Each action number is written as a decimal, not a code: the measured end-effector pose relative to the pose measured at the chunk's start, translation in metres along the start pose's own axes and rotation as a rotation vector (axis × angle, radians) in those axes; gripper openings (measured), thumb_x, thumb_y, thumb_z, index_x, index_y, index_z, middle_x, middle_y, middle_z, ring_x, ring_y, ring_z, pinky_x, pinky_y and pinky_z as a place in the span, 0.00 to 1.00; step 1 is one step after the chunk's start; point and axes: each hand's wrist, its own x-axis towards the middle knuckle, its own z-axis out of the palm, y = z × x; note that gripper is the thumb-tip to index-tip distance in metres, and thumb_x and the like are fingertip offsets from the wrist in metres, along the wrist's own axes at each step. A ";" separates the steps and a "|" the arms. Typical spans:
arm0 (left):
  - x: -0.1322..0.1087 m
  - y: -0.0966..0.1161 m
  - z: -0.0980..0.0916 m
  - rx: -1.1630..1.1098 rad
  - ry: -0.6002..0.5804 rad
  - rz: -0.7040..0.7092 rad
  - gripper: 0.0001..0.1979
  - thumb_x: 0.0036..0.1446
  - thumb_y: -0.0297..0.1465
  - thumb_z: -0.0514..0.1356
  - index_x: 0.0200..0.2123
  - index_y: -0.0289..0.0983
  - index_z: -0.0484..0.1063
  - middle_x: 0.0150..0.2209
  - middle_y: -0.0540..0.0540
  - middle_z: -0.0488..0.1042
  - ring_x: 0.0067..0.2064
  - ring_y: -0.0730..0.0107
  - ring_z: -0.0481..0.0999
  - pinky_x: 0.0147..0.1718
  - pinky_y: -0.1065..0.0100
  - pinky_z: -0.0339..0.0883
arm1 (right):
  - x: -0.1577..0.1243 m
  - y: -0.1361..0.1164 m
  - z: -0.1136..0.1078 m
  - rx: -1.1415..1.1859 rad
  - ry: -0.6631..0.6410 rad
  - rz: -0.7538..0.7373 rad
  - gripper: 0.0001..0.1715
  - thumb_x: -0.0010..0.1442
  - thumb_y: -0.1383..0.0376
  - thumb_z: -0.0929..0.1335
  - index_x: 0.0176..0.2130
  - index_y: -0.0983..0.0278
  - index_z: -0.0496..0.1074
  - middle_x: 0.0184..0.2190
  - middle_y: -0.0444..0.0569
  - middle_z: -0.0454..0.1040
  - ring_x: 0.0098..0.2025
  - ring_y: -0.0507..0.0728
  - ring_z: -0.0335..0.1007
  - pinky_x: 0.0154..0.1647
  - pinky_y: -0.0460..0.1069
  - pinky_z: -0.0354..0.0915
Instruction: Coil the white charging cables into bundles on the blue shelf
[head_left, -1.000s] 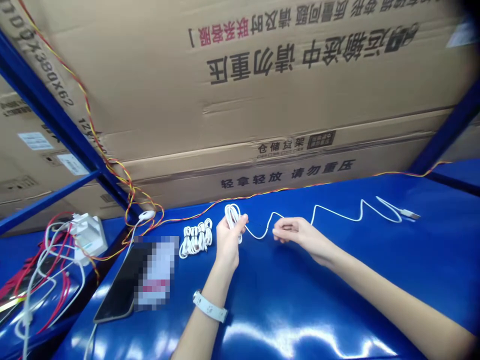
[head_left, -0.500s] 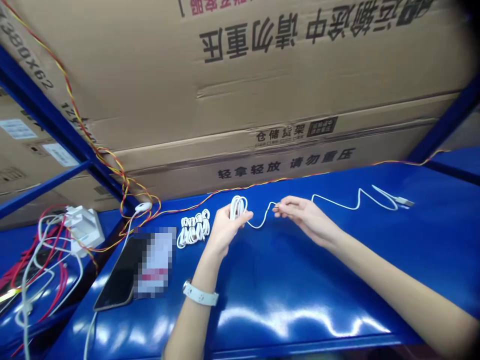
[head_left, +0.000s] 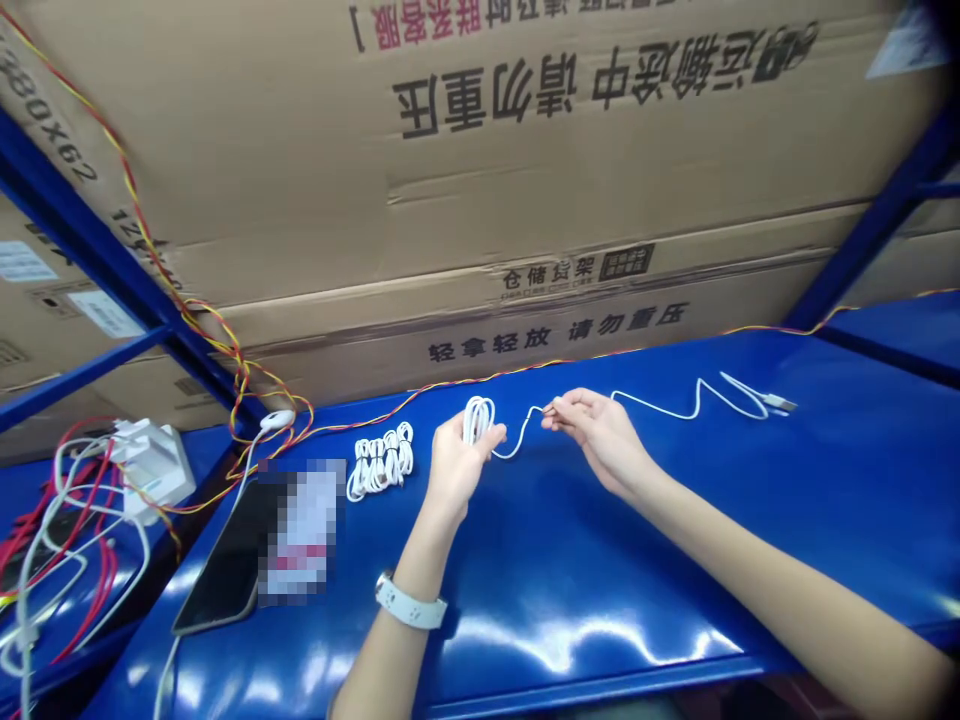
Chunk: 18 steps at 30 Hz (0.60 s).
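Closed around a coiled part of a white USB cable (head_left: 478,418) is my left hand (head_left: 456,455), above the middle of the blue shelf. To its right, my right hand (head_left: 592,432) pinches the same cable between thumb and fingers. A short slack curve of cable runs between the two hands. Beyond my right hand the loose length zigzags over the shelf to its USB plug (head_left: 780,403). Left of my left hand lies a row of several bundled white cables (head_left: 380,462), each wound and tied.
A black phone (head_left: 229,560) and a blurred-out card (head_left: 304,530) lie on the blue shelf (head_left: 570,560) at left. A white charger block (head_left: 154,465) sits among tangled red and white wires. Large cardboard boxes (head_left: 480,180) stand behind, with a twisted red-yellow wire (head_left: 442,383) along their base.
The view has shifted slightly, moving the surroundings left in the picture. Both hands keep hold of the cable in nearly the same pose.
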 end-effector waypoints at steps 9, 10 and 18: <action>-0.001 0.005 -0.010 -0.002 -0.275 -0.170 0.14 0.41 0.38 0.66 0.26 0.34 0.70 0.21 0.51 0.68 0.21 0.78 0.62 0.19 0.74 0.51 | 0.004 -0.007 -0.007 -0.086 -0.038 0.027 0.15 0.46 0.56 0.74 0.27 0.64 0.69 0.26 0.47 0.74 0.29 0.53 0.70 0.34 0.49 0.66; 0.000 0.005 -0.015 -0.006 -0.293 -0.185 0.14 0.40 0.38 0.67 0.26 0.34 0.70 0.22 0.51 0.68 0.21 0.78 0.63 0.19 0.75 0.51 | 0.006 -0.009 -0.010 -0.096 -0.070 0.060 0.15 0.46 0.57 0.74 0.27 0.64 0.69 0.25 0.47 0.74 0.28 0.52 0.70 0.33 0.48 0.65; 0.017 -0.008 -0.040 -0.253 -0.011 -0.217 0.16 0.41 0.37 0.68 0.29 0.33 0.68 0.21 0.52 0.67 0.22 0.79 0.65 0.21 0.76 0.56 | -0.011 -0.003 0.000 -0.267 -0.556 0.389 0.14 0.48 0.58 0.71 0.26 0.68 0.71 0.26 0.49 0.76 0.25 0.50 0.70 0.26 0.44 0.62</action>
